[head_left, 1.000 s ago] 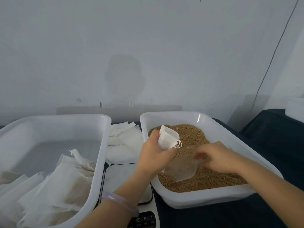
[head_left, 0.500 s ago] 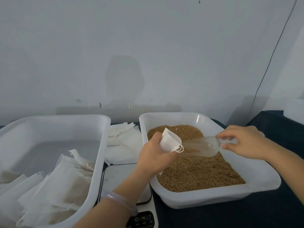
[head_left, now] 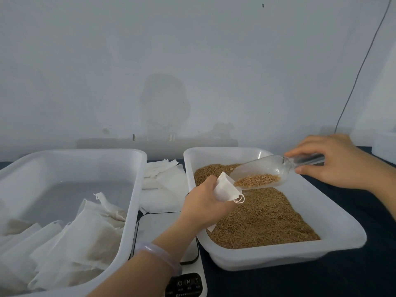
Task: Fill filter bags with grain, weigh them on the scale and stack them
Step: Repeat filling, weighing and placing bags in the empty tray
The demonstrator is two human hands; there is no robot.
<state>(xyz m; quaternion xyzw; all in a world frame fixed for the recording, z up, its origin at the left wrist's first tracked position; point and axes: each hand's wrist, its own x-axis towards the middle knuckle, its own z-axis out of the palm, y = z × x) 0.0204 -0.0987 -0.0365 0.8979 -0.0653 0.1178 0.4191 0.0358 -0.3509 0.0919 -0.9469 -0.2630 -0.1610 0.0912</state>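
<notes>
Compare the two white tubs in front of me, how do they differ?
The left tub holds white filter bags; the right tub holds loose brown grain. The bags pile only at the left tub's near end, while grain covers most of the right tub's floor. Both are white, rectangular plastic tubs with rounded corners.

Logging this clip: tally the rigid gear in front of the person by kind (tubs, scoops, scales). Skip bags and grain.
White plastic tubs: 2 (bag tub, grain tub)
Clear plastic scoop: 1
White digital scale: 1
Total: 4
</notes>
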